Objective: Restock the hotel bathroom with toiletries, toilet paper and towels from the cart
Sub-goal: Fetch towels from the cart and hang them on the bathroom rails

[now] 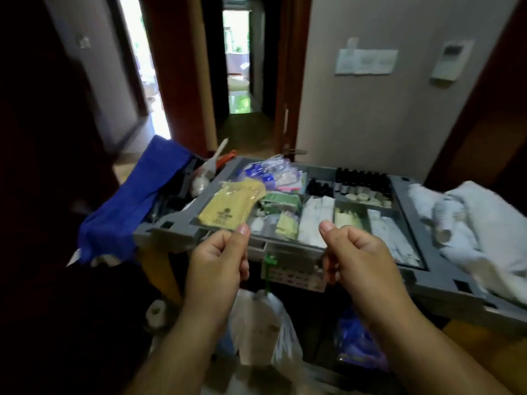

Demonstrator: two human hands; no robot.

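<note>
The grey housekeeping cart's top tray (pixel 445 269) stands right before me, split into compartments. It holds a yellow packet (pixel 228 206), green and pale sachets (pixel 281 201), white wrapped toiletries (pixel 315 220) and rows of small dark bottles (pixel 362 181). White towels (pixel 482 223) lie piled on the cart's right end. My left hand (pixel 216 263) and my right hand (pixel 359 260) hover just before the tray's near edge. On both, the fingers are curled in and the thumb is raised, and I see nothing in either.
A blue cloth bag (pixel 128 206) hangs on the cart's left end. A plastic bag (pixel 265 332) and toilet rolls (pixel 156 312) sit below the tray. Beyond the cart an open doorway (pixel 242 81) leads down a corridor; a beige wall (pixel 370 109) stands at the right.
</note>
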